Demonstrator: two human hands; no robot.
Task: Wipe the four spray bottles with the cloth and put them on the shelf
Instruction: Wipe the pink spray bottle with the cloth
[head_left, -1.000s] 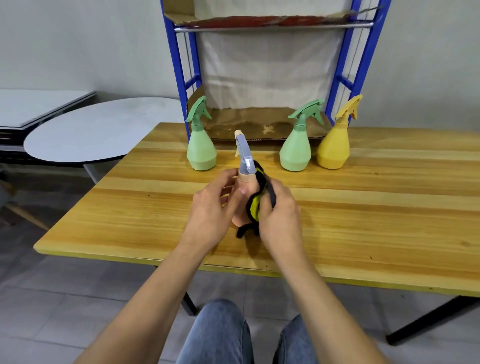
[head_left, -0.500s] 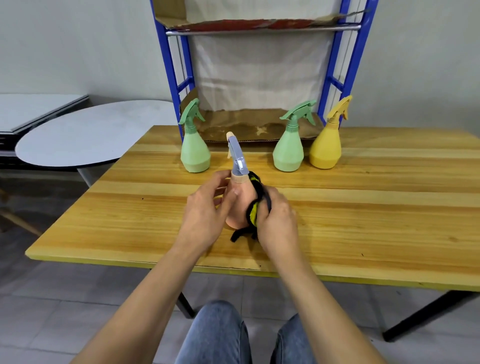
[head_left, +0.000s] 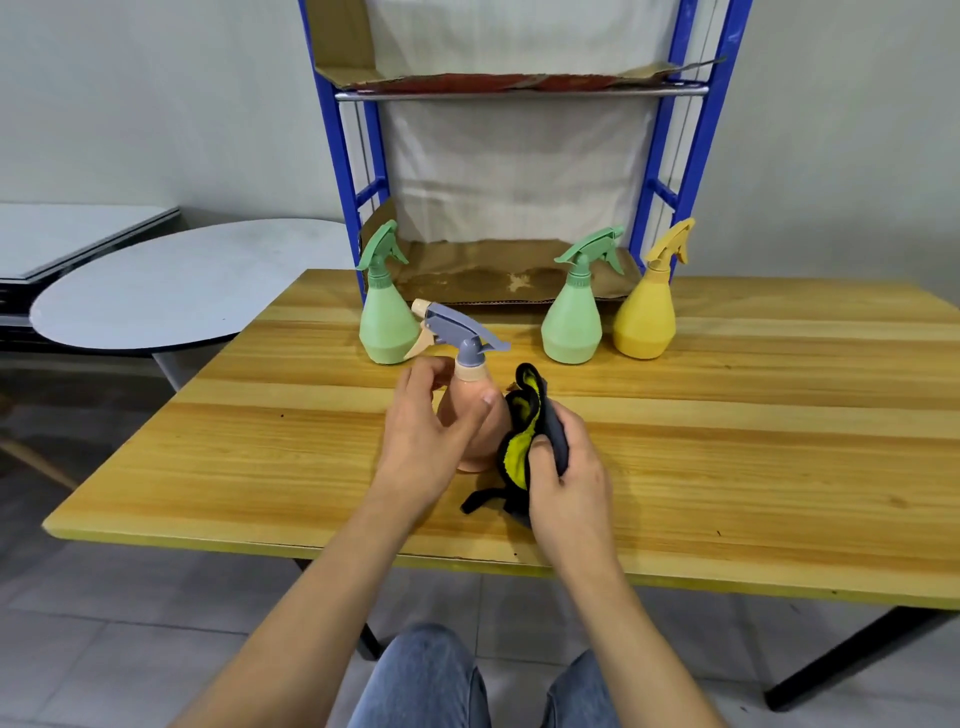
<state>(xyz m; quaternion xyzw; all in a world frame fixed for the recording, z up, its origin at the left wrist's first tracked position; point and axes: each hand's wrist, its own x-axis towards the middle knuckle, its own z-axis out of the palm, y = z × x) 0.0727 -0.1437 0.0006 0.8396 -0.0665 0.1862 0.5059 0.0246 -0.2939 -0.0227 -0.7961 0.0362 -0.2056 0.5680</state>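
A peach spray bottle (head_left: 470, 395) with a grey trigger head stands near the middle of the wooden table (head_left: 727, 457). My left hand (head_left: 426, 441) grips its body, thumb across the front. My right hand (head_left: 566, 478) holds a bunched black and yellow cloth (head_left: 522, 431) against the bottle's right side. Behind stand two green spray bottles (head_left: 384, 322) (head_left: 574, 322) and a yellow spray bottle (head_left: 647, 322), all upright by the blue shelf (head_left: 660, 197).
The shelf's lower level (head_left: 493, 270) is lined with brown cardboard and sits at table height behind the bottles; an upper level (head_left: 519, 85) is above. A round grey table (head_left: 171, 286) stands to the left. My knees are under the table's front edge.
The peach bottle has turned, its trigger head now pointing left instead of away. The cloth has slid lower and further to the right on its side. The view has shifted slightly.
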